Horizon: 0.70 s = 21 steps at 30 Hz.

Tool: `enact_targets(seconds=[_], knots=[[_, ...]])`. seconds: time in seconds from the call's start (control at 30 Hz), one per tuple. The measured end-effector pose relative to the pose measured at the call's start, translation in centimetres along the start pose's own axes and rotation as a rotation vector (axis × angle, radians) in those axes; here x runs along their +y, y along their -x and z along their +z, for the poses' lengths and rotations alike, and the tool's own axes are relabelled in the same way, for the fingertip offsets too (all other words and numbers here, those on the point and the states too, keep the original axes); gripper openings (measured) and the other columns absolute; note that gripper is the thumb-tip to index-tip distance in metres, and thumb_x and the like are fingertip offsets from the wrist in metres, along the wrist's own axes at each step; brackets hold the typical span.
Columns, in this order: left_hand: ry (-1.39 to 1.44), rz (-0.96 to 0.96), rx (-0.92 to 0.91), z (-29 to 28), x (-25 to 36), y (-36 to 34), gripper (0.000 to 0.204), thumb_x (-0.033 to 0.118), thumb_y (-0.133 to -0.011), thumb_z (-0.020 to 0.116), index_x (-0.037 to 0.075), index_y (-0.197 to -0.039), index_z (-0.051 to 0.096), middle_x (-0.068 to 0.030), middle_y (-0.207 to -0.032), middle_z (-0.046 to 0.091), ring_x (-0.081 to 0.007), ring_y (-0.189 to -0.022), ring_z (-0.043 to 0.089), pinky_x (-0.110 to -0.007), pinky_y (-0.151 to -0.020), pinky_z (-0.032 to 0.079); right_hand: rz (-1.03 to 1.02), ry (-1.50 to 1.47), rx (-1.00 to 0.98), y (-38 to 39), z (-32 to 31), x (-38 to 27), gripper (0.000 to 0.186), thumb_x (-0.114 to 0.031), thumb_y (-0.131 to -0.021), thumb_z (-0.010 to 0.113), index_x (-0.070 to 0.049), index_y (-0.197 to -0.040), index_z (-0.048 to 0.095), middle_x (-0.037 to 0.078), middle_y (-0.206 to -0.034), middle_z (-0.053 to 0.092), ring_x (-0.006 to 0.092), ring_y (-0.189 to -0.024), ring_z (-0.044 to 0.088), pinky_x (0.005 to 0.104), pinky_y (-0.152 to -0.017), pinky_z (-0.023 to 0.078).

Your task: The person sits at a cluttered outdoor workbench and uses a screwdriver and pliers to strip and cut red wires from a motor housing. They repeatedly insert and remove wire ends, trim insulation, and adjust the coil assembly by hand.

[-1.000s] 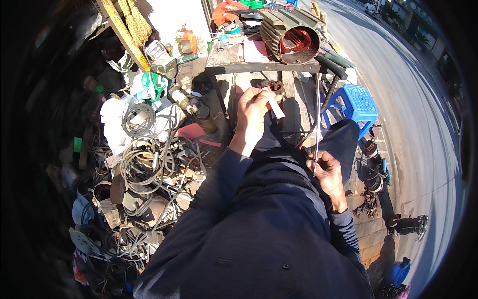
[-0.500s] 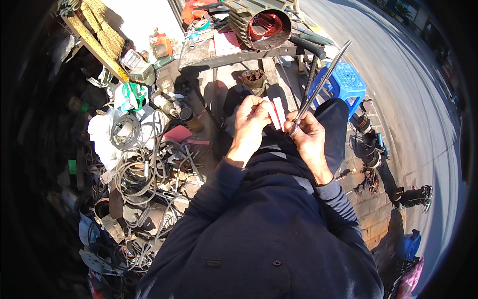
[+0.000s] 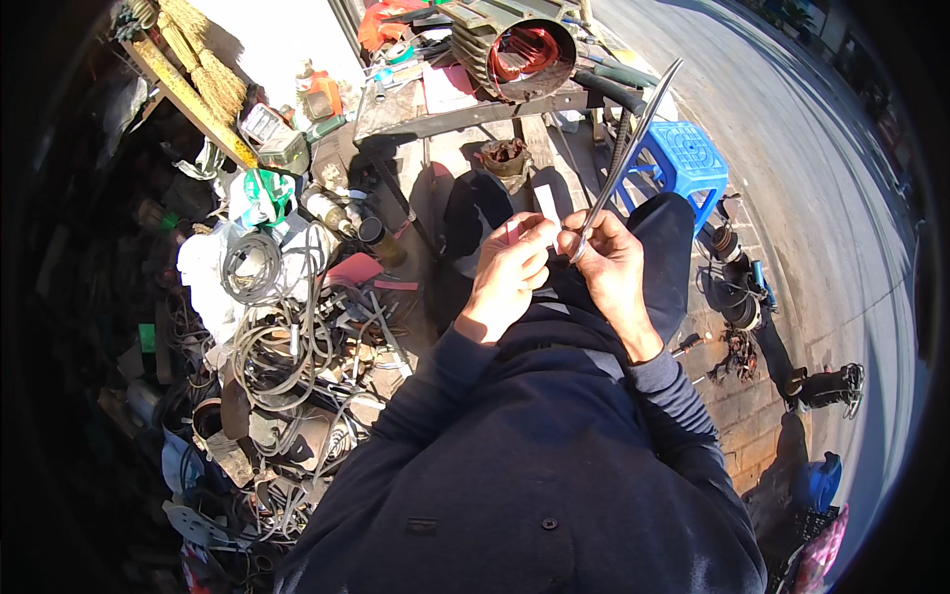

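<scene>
My left hand (image 3: 512, 272) is closed, pinching a narrow strip of pink-and-white paper (image 3: 545, 202) above my lap. A small pink piece shows at its fingertips. Close beside it, my right hand (image 3: 609, 272) is closed around a pair of long metal scissors (image 3: 633, 148). The blades point up and away, lying close together, and the handle end is partly hidden by my fingers. My right thumb and fingertips come up against the strip's lower end; whether they grip it too is hard to see.
A wooden bench (image 3: 426, 124) ahead carries a ribbed motor housing (image 3: 477, 49) with red wire inside. Below stands a pot of brownish scraps (image 3: 505, 163). Coiled cables (image 3: 277, 346) and pink paper (image 3: 353, 268) litter the left. To the right are a blue stool (image 3: 693, 158) and a road (image 3: 821, 198).
The two strips, spread apart before, now overlap more, with one standing upright. My left fingers have shifted toward my right hand, and the scissors have tilted more upright.
</scene>
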<state>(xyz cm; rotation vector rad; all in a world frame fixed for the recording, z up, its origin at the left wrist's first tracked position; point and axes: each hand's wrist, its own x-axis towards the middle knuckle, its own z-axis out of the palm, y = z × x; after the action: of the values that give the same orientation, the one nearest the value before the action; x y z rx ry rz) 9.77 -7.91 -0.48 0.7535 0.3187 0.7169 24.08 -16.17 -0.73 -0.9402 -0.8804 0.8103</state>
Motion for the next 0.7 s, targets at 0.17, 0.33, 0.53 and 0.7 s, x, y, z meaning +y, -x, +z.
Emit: enact_targets(seconds=[0.17,0.33,0.53,0.7], knots=[[-0.188,0.12,0.09,0.1,0.1,-0.4,0.01,0.014,-0.104,0.068,0.005,-0.109,0.068,0.0054,-0.082,0.061,0.0014,-0.055,0.036,-0.018,-0.048,0.027,0.023,0.101,0.004,0.3,0.0,-0.2,0.018,0.0,-0.097,0.073,0.0,-0.114,0.066,0.0,-0.094,0.07,0.0057,-0.083,0.064,0.0223,-0.078,0.054],[-0.114,0.193,0.119,-1.8,1.9,-1.0,0.017,0.016,-0.106,0.065,0.002,-0.114,0.069,0.0021,-0.089,0.067,0.0006,-0.054,0.034,-0.018,-0.047,0.028,0.146,0.341,-0.165,3.4,-2.7,-1.4,0.02,-0.003,-0.094,0.078,0.001,-0.109,0.066,-0.006,-0.086,0.059,0.0028,-0.077,0.053,0.0207,-0.069,0.045],[-0.051,0.277,0.164,-2.5,3.2,-1.7,0.013,0.014,-0.108,0.061,0.004,-0.113,0.067,0.0009,-0.089,0.064,0.0007,-0.052,0.033,-0.018,-0.045,0.027,0.189,0.599,-0.276,6.8,-4.6,-1.5,0.028,-0.011,-0.084,0.086,0.0,-0.103,0.069,-0.003,-0.079,0.057,0.0031,-0.068,0.048,0.0221,-0.059,0.04],[-0.041,0.307,0.195,-1.7,3.0,-2.0,0.011,0.015,-0.108,0.061,0.005,-0.11,0.066,0.0028,-0.086,0.06,0.0003,-0.053,0.034,-0.018,-0.046,0.027,0.215,0.639,-0.301,7.0,-4.1,-1.2,0.031,-0.015,-0.082,0.088,0.0,-0.102,0.069,-0.002,-0.075,0.056,0.0042,-0.063,0.048,0.0245,-0.056,0.041]])
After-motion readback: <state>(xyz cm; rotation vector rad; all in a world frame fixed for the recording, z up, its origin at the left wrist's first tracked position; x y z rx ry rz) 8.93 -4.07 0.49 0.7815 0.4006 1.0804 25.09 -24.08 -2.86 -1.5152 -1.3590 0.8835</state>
